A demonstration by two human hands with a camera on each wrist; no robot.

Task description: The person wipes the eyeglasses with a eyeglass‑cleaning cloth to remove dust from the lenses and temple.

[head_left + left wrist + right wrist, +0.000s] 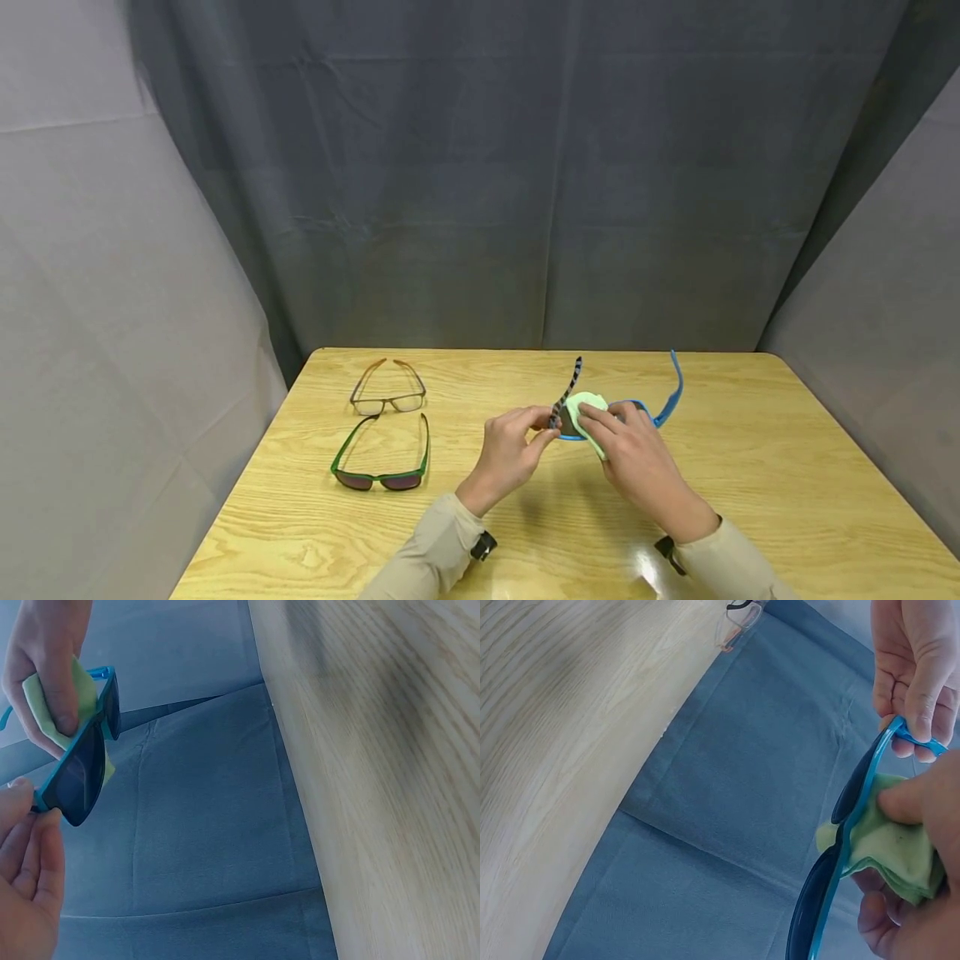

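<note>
A pair of blue sunglasses [668, 408] with dark lenses and a striped arm is held up above the table, both arms unfolded. My left hand [506, 454] pinches it at the left hinge, between thumb and fingers. In my right hand [637, 458] is a pale green cloth [585, 405], pressed against the lens nearer the left hand. The left wrist view has the dark lens [79, 776] face-on, with a bit of cloth showing past the frame's lower edge. Seen from the right wrist, the folded cloth [892, 847] lies under the thumb, behind the blue rim [844, 844].
To the left on the wooden table [285, 542] lie two more pairs, arms unfolded: clear-lens eyeglasses [387, 403] farther back and green-framed sunglasses [381, 479] nearer me. A dark grey curtain [450, 208] hangs behind, with pale cloth walls [112, 333] at the sides.
</note>
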